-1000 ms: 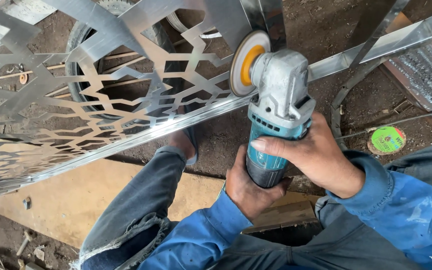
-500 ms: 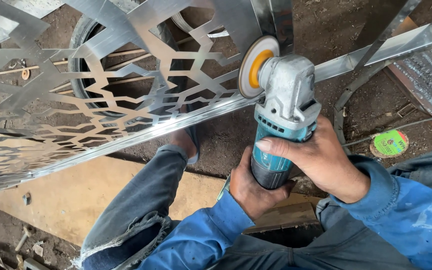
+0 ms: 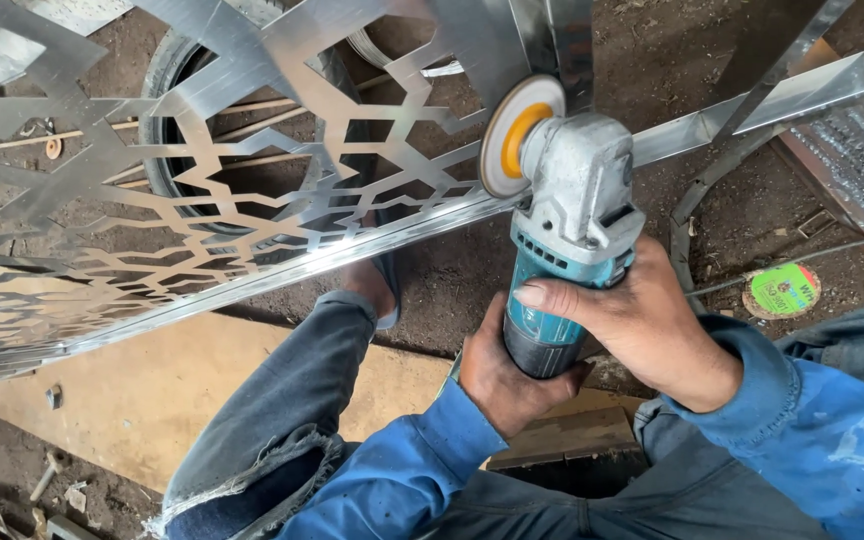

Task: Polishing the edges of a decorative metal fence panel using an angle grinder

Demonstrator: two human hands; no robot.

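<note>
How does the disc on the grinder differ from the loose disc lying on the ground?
The disc on the grinder is pale with a yellow centre; the loose disc is green with a pink patch. The mounted one stands on edge against the metal bar; the loose one lies flat on the dirt, away from both hands. Both are round.

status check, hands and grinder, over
Left hand and right hand both gripping teal angle grinder. Disc at steel frame bar of cut-out panel. Nothing blocking the disc.
</note>
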